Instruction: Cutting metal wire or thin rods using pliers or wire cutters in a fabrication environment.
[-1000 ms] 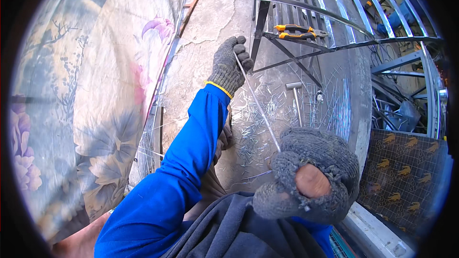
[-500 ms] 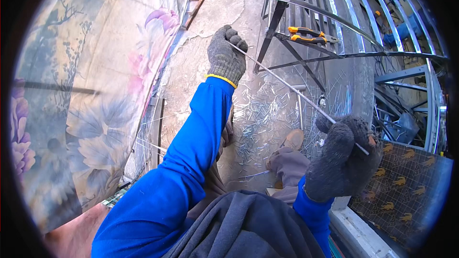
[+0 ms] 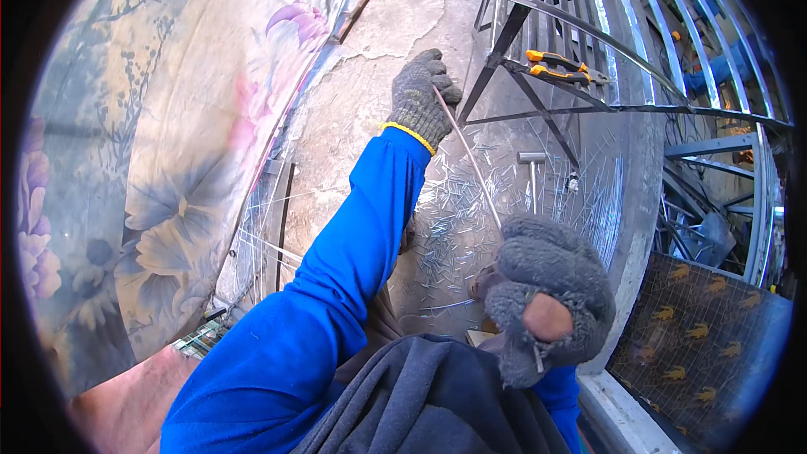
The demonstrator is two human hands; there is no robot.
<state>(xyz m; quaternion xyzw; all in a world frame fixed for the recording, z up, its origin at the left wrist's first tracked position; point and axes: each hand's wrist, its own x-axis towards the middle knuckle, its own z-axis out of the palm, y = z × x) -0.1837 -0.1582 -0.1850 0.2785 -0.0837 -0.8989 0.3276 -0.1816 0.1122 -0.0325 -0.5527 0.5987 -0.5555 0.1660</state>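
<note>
A thin metal rod (image 3: 471, 160) slants between my two hands. My left hand (image 3: 423, 97), in a grey knitted glove with a yellow cuff edge, is stretched forward and closed round the rod's far end. Close to my body, my right hand (image 3: 551, 282) is wrapped round the near part; its grey glove has a hole that bares some skin. A short tip of the rod sticks out below that fist. Beneath the rod, many short cut metal pieces (image 3: 450, 240) lie scattered on the floor.
Pliers with orange and black handles (image 3: 559, 71) rest on a slatted metal frame (image 3: 605, 25) at the far right. A hammer (image 3: 532, 172) and long thin rods (image 3: 609, 202) are on the floor. Floral cloth (image 3: 168, 160) hangs at left; a dark patterned board (image 3: 698, 336) is at right.
My right hand has come left and nearer to my body and turned over, still round the rod. The rod now points more steeply toward me. My left hand has shifted slightly right in view.
</note>
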